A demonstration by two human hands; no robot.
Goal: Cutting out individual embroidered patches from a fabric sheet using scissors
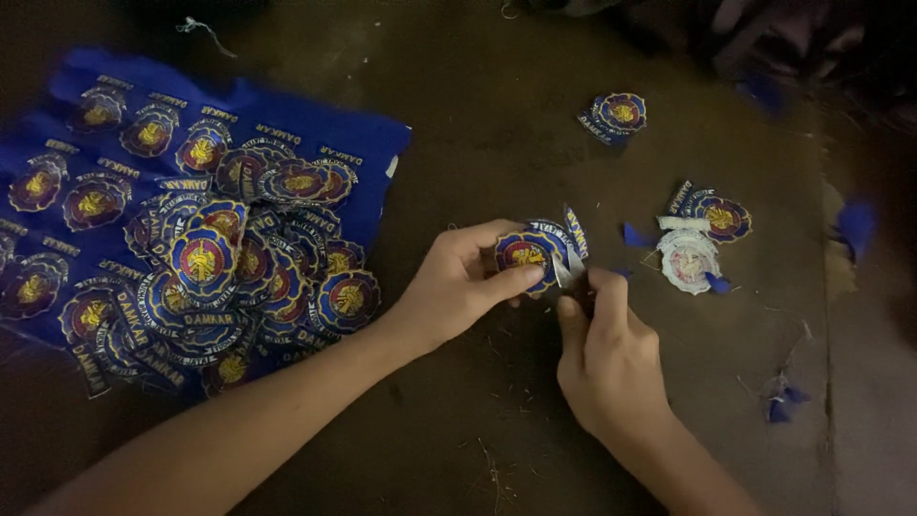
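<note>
Right hand: the right hand [611,358] sat nearest the camera, fingers curled shut at the lower right edge of the embroidered patch [527,253]; whether it held a small tool there or only the patch's trimmed edge could not be told.
Left hand: the left hand [458,282] pinched the same patch between thumb and fingers, closed on its left half.
Patch in hand: round, blue-rimmed with a red and gold centre, raised just above the dark floor [497,411], between the two hands, with loose blue strips [576,232] standing off its right side.
Risk: with both grips crowded on one small patch in dim light, a slip could probably tear the stitched border or nick a fingertip.
Heap: a pile of like patches [239,277] lay left of the left hand, partly on uncut blue cloth [315,129].
Farther off: a few finished patches [702,239] lay right of the hands, one pair [616,115] beyond, with blue scraps [783,401] scattered about.
</note>
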